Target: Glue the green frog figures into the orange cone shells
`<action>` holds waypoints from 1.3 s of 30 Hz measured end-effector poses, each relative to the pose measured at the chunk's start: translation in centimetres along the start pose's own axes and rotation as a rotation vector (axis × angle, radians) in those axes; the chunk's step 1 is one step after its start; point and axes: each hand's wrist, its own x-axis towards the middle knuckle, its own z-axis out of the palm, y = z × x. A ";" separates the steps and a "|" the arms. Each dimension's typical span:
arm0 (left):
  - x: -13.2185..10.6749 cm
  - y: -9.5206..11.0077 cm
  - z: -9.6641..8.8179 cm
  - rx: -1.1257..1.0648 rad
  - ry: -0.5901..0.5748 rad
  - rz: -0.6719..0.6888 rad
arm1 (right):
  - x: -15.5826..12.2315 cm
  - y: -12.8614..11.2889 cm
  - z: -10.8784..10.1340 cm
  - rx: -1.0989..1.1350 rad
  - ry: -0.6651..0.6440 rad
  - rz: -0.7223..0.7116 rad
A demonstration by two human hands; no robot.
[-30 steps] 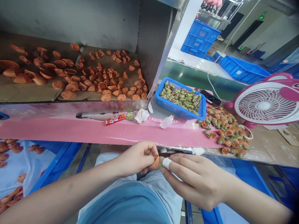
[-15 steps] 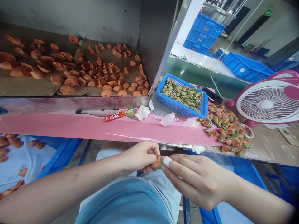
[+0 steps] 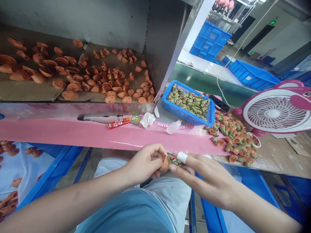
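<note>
My left hand (image 3: 151, 161) is closed, its thumb and fingers pinching the orange end of a small orange-and-green figure (image 3: 164, 164). The figure's green end has red and round dark-and-white details and points right. My right hand (image 3: 206, 176) has white tape round one finger. Its thumb touches the green end, and the taped finger lies along the far side, so the figure sits between them. Both hands are over my lap, just below the table's front edge. Similar joined pieces (image 3: 235, 137) lie heaped at the table's right.
Loose orange cup-shaped pieces (image 3: 109, 77) lie on the cardboard-lined shelf at left. A blue basket (image 3: 189, 119) holds green pieces. Nearby are a small translucent bottle (image 3: 173, 127), crumpled tissue (image 3: 147, 120), a red box (image 3: 119, 123) and a pink fan (image 3: 274, 110). Blue crates (image 3: 211, 197) stand below.
My right hand's fingers have shifted and opened slightly around the figure, exposing its green, detailed end. My left hand keeps its pinch on the orange end. The camera view has shifted a little.
</note>
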 end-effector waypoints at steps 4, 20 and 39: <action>-0.3 0.1 0.2 0.033 0.120 0.104 | -0.7 -0.5 0.9 0.142 0.103 0.338; -0.9 0.3 0.3 -0.067 -0.014 0.143 | -0.1 -0.9 1.2 0.226 0.184 0.448; -0.7 0.3 0.5 -0.126 -0.042 0.099 | 0.2 -1.2 1.2 0.262 0.200 0.457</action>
